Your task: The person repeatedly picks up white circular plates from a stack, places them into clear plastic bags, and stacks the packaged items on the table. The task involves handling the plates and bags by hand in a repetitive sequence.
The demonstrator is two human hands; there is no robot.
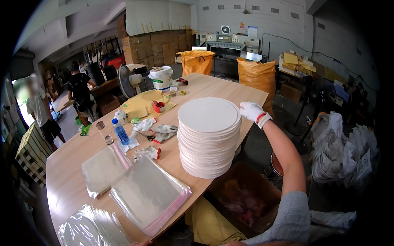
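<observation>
White-gloved right hand (251,110) rests flat against top edge of tall stack of white round discs (209,135), fingers loose, not clamped. Stack stands on wooden table (69,172) nr right edge. Clear plastic bags (147,192) lie to its left. Left hand not visible.

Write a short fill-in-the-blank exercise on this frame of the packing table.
1. The right hand wears a ____ glove.
2. It rests against a tall stack of round ____ discs.
3. The small bottle has a ____ label.
4. The scissors lie ____ of the stack.

Missing words: white; white; blue; left
</observation>
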